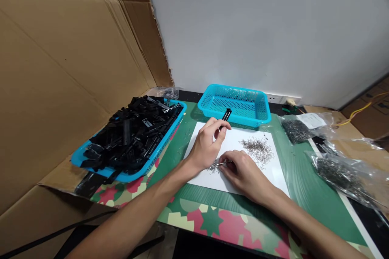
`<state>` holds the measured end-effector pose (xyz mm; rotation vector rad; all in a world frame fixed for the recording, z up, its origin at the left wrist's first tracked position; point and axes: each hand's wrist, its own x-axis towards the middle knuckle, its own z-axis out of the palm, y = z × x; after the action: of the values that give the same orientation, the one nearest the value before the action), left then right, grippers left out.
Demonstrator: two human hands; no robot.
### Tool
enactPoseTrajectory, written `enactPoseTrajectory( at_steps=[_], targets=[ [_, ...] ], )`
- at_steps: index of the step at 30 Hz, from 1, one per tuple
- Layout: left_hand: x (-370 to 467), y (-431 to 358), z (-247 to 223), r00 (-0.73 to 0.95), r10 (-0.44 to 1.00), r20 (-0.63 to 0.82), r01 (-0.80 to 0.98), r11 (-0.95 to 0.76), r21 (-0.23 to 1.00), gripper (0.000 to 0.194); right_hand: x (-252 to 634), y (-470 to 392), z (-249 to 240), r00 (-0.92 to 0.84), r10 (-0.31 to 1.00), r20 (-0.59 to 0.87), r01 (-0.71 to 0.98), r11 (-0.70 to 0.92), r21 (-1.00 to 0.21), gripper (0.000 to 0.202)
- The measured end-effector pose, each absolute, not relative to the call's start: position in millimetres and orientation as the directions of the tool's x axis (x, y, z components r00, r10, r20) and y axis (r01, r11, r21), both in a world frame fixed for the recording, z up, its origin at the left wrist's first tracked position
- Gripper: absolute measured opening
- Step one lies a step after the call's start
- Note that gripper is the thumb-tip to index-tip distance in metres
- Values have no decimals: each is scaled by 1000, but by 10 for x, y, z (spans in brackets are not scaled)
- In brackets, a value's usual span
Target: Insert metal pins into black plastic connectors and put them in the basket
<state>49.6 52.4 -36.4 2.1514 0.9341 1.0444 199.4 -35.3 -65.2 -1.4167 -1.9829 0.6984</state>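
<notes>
My left hand (209,141) is closed round a narrow black plastic piece (226,114), whose end sticks up past the fingers in front of the empty blue basket. Lower down, my right hand (238,170) pinches a thin metal tool (224,163), perhaps tweezers; its tip points left into a small cluster of fine wire pieces (213,167). Both hands are over a white sheet (194,178). To the right of them on that sheet lies a larger heap of small bent wire pieces (257,148). The palm side of each hand is hidden.
A blue basket (170,139) heaped with black plastic parts (127,129) stands at the left. Another blue basket (234,120) sits behind the sheet. Clear bags of small metal parts (296,129) lie at the right. Cardboard (60,48) walls the left side.
</notes>
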Motion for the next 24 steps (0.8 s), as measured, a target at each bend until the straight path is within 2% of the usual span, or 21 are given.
enactPoseTrajectory(
  at_steps=[3,8,11,15,19,24],
  targets=[
    [496,525,-367,458,781,424,340,-595,728,24,1971,-356,-647,-268,951,155,651,297,-699,13],
    [498,528,-360,462,782,418,350,-594,724,23,2051,-381,-620,-246,959,141,573,261,-777,13],
    [487,526,-350,488,780,392,338,-583,738,24,2165,-391,-558,-208,973,98,461,186,-868,14],
    [469,503,-314,588,733,341,279,-579,766,25,2337,-371,-464,-146,988,58,225,90,-970,17],
    [476,453,-268,680,674,288,233,-571,787,28,2462,-338,-451,-64,996,65,57,69,-996,25],
    [506,398,-271,722,648,244,227,-555,801,29,2485,-324,-482,-46,995,86,-6,85,-996,26]
  ],
)
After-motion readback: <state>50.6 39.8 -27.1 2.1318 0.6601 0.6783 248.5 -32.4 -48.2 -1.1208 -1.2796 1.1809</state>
